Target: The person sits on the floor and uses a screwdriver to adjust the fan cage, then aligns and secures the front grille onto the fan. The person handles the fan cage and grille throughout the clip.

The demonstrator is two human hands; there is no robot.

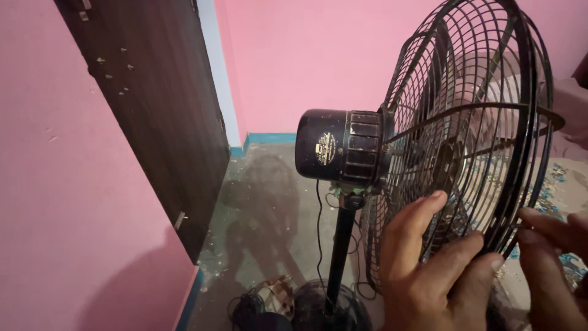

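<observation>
I count one black pedestal fan (429, 141), with one round motor housing (334, 150), one wire cage (471, 122) and one upright pole (340, 251) on one round base (331, 312). Two hands of mine are on it: my left hand (429, 270) and my right hand (551, 263), both at the cage's lower rim. There is one dark wooden door (159, 110) and one tangle of black cord (248, 306) on the floor.

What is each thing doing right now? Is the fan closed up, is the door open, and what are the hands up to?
Pedestal fan: upright on its stand; spinning or not, cannot tell.
Fan cage: closed around the blades.
Left hand: fingers spread flat on the cage's lower rear side.
Right hand: fingers at the cage's lower front rim.
Door: swung open.
Cord: hanging down beside the pole.
</observation>
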